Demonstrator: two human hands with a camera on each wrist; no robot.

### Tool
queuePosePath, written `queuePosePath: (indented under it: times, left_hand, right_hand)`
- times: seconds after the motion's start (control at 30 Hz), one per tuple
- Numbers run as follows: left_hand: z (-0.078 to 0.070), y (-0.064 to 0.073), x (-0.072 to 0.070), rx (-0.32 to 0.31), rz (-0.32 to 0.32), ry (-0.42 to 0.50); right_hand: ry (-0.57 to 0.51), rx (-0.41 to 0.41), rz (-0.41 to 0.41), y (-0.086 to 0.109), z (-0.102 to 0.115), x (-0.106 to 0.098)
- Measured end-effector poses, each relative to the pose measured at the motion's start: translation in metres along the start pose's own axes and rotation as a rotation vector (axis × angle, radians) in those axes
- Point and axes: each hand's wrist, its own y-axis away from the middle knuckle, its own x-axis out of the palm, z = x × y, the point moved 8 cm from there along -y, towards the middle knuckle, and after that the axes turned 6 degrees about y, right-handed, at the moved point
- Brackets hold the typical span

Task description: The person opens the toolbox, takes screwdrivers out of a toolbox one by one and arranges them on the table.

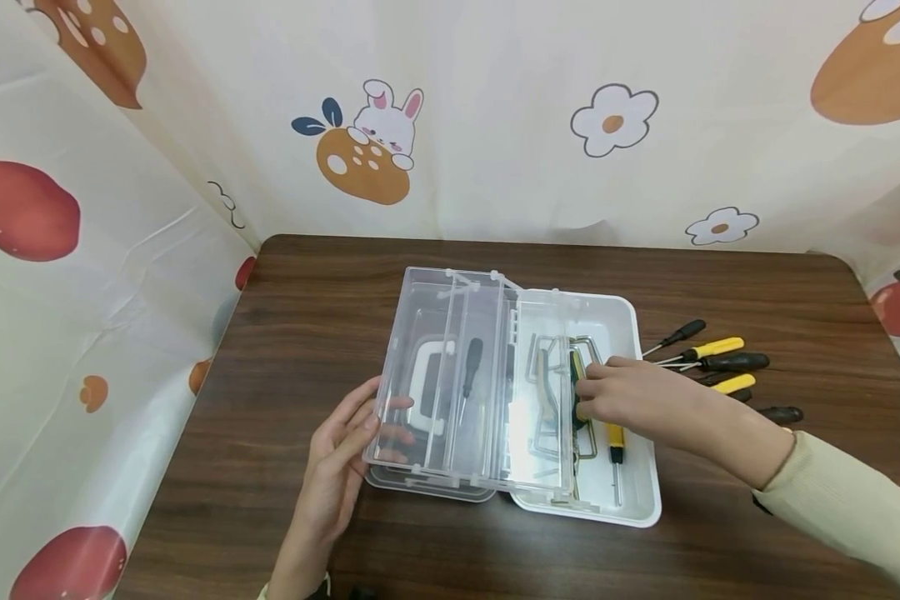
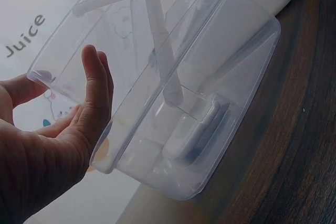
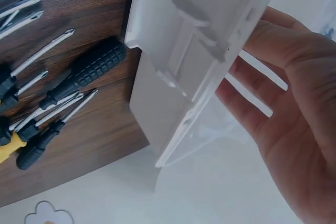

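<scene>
A white toolbox (image 1: 633, 333) stands opened on the table, with clear tiered trays (image 1: 438, 287) folded out to its left. My left hand (image 1: 337, 462) grips the trays' left edge, thumb in front and fingers seen through the plastic; the left wrist view shows this hand (image 2: 63, 124) at the tray corner. A dark-handled screwdriver (image 1: 472, 367) lies in one tray. My right hand (image 1: 630, 392) reaches into the white box, fingertips at a dark green and yellow handle (image 1: 576, 375). In the right wrist view, the box wall (image 3: 184, 35) hides that hand's fingertips (image 3: 239, 77).
Several screwdrivers with black or yellow handles (image 1: 735, 362) lie right of the box. Inside it are a yellow-handled screwdriver (image 1: 616, 442) and bent metal pieces (image 1: 589, 350). A white carrying handle (image 1: 420, 387) shows through the trays. Patterned cloth (image 1: 495, 167) hangs behind the table (image 1: 315, 308).
</scene>
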Motion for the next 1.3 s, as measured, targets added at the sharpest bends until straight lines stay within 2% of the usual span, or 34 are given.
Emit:
queuePosePath:
  times: [0.17, 0.43, 0.87, 1.03, 1.3]
  left_hand:
    - [0.0, 0.0, 0.0, -0.002, 0.0, 0.007]
    - [0.0, 0.0, 0.0, 0.001, 0.007, 0.008]
    - [0.0, 0.0, 0.0, 0.002, 0.001, 0.006]
    - [0.0, 0.0, 0.0, 0.001, 0.001, 0.01]
    - [0.001, 0.0, 0.0, 0.003, 0.003, 0.004]
  right_hand:
    - [-0.021, 0.003, 0.039, -0.006, 0.002, 0.008]
    - [0.019, 0.007, 0.095, -0.008, 0.004, 0.02]
    - [0.062, 0.025, 0.153, -0.008, 0.008, 0.022]
    - [0.068, 0.03, 0.141, -0.005, 0.009, 0.018]
    - [0.096, 0.036, 0.066, 0.004, 0.008, 0.005]
